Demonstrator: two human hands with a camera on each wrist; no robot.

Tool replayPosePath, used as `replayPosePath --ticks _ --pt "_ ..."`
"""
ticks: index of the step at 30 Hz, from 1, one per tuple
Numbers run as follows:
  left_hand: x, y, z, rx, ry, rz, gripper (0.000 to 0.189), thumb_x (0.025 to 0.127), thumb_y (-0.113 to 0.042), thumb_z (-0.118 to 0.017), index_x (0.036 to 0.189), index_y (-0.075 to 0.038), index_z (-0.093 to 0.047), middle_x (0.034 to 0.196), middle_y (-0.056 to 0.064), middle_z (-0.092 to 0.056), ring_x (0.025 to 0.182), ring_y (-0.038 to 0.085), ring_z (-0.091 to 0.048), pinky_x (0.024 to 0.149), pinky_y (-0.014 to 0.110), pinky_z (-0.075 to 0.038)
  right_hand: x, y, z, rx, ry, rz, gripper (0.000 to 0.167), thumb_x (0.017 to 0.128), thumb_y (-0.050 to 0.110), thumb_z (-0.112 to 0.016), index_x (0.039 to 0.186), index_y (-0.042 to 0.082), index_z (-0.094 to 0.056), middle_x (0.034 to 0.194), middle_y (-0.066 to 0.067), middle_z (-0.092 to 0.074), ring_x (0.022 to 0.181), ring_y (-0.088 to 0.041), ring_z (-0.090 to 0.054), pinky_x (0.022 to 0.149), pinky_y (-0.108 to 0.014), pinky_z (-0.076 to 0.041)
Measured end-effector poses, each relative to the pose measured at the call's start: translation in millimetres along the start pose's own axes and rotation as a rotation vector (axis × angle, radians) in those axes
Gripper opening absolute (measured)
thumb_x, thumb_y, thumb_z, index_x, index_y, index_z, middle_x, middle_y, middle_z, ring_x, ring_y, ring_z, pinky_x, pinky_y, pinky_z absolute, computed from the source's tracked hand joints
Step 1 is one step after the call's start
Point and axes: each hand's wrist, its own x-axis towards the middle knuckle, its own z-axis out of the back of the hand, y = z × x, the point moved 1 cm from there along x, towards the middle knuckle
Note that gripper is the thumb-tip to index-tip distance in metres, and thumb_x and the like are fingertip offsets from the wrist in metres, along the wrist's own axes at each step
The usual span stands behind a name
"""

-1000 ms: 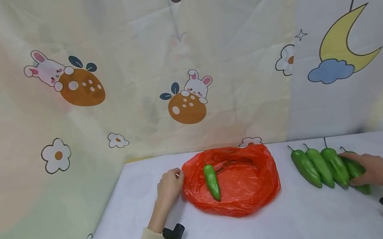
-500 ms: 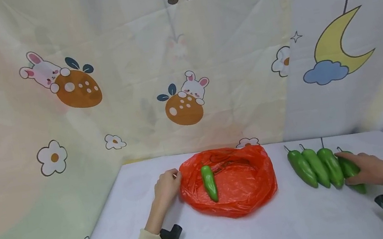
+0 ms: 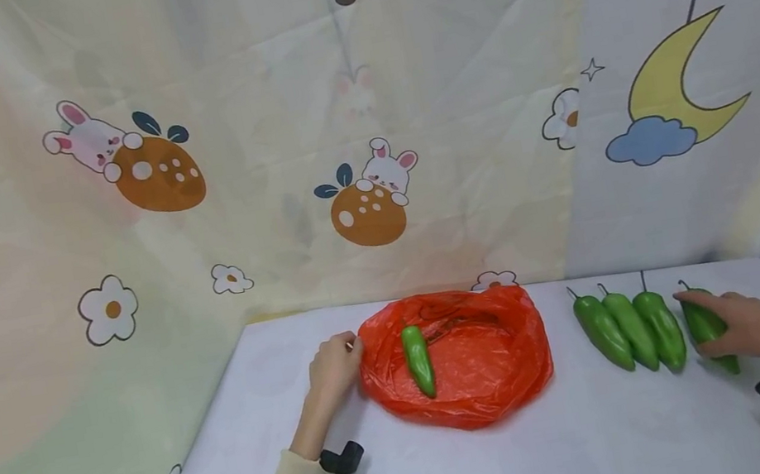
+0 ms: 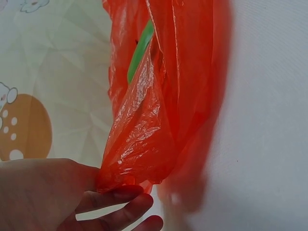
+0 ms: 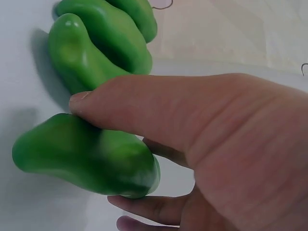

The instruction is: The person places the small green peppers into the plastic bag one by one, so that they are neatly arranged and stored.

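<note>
At the left rim of the red plastic bag (image 3: 486,374), my left hand (image 3: 333,371) pinches the thin film between thumb and forefinger; the left wrist view shows the gathered corner. Inside the opened bag lies one green chili pepper (image 3: 419,362). On the right, my right hand (image 3: 750,326) grips another green pepper (image 5: 86,154), thumb on one side and fingers on the other. That pepper stands slightly apart from a row of three green peppers (image 3: 637,332), which lie side by side with their stems toward the back.
A white table (image 3: 509,467) carries everything. Behind it hangs a cloth backdrop (image 3: 241,126) printed with rabbits, flowers and a moon. Black wrist mounts (image 3: 342,459) sit at both sleeves.
My right hand has drawn the gripped pepper a little to the right, opening a gap from the other three. The left hand keeps its place at the bag's rim.
</note>
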Motion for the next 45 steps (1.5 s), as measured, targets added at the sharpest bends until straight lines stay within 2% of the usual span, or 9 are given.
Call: replayPosePath --ticks 11,23,28,36,45 --pt "-2.3 -3.1 3.5 -0.007 0.009 0.005 0.027 0.101 -0.025 -0.053 0.099 -0.007 -0.073 0.077 0.003 -0.067 0.063 0.016 -0.057 0.055 0.028 -0.048 -1.9 12.0 11.3 -0.002 -0.006 -0.006 0.088 0.08 0.027 -0.08 0.141 -0.011 -0.029 0.103 -0.039 -0.049 0.083 -0.033 -0.055 0.067 -0.047 -0.051" --pt "-1.3 -4.3 2.7 -0.029 0.001 0.016 0.028 0.101 -0.025 -0.054 0.105 -0.005 -0.073 0.077 0.004 -0.067 0.062 0.016 -0.056 0.054 0.026 -0.048 -2.3 31.1 19.1 -0.021 -0.056 0.027 0.088 0.079 0.024 -0.08 0.143 -0.01 -0.03 0.109 -0.046 -0.046 0.086 -0.04 -0.058 0.068 -0.05 -0.052" --pt "-1.7 -4.1 2.5 -0.03 0.003 0.017 0.028 0.101 -0.025 -0.054 0.106 -0.004 -0.073 0.077 0.005 -0.067 0.062 0.016 -0.056 0.053 0.026 -0.047 -1.9 41.2 20.5 -0.027 -0.071 0.048 0.087 0.078 0.023 -0.081 0.143 -0.008 -0.033 0.114 -0.047 -0.046 0.092 -0.045 -0.059 0.07 -0.055 -0.053" --pt "-1.9 -3.6 -0.1 -0.029 0.012 0.022 0.028 0.101 -0.025 -0.054 0.105 -0.005 -0.073 0.079 0.005 -0.068 0.063 0.016 -0.057 0.054 0.026 -0.049 -2.8 58.0 23.9 -0.048 -0.063 0.073 0.083 0.077 0.02 -0.081 0.142 -0.004 -0.036 0.115 -0.045 -0.048 0.089 -0.04 -0.059 0.069 -0.052 -0.054" --pt "-0.5 -3.7 2.8 -0.022 0.025 0.026 0.028 0.101 -0.025 -0.054 0.106 -0.006 -0.073 0.08 0.004 -0.069 0.066 0.016 -0.058 0.057 0.027 -0.05 -2.7 81.2 29.4 -0.062 -0.082 0.117 0.083 0.076 0.013 -0.083 0.144 -0.004 -0.038 0.124 -0.048 -0.044 0.096 -0.047 -0.059 0.071 -0.055 -0.055"
